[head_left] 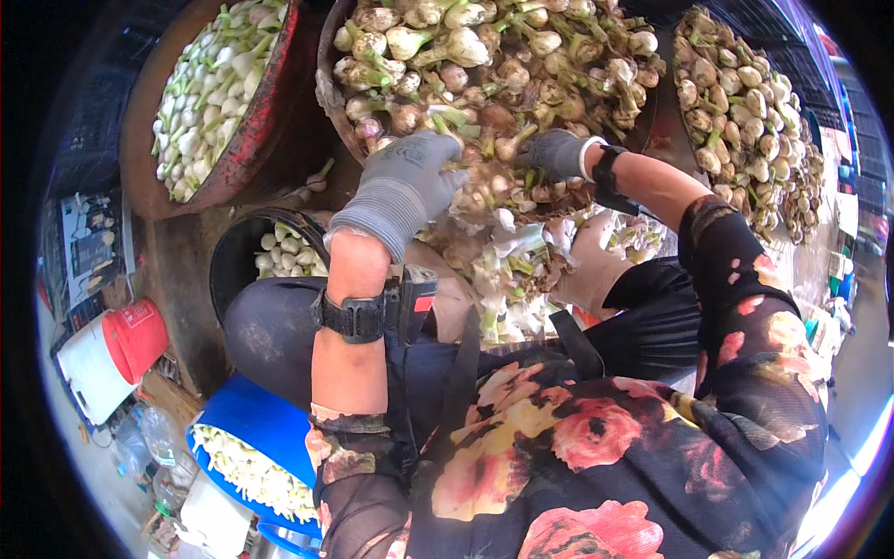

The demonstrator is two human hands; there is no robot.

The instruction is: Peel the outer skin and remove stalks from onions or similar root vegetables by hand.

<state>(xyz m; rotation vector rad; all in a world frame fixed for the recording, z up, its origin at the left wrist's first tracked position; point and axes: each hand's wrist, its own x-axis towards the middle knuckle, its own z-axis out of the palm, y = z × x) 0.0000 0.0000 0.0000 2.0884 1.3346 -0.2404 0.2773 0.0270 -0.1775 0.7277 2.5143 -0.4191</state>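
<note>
Bulbs (484, 200) lie bunched between both gloved hands, left (407, 182) and right (551, 152) curled around them.

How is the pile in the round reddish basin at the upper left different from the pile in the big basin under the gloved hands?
The reddish basin holds clean white bulbs with short green stems; the big middle basin holds brownish, dirty bulbs with tangled stalks. Nobody touches the white pile, while the left hand and right hand, in grey gloves, rest on the dirty one. Both piles look like the same bulb vegetable.
</note>
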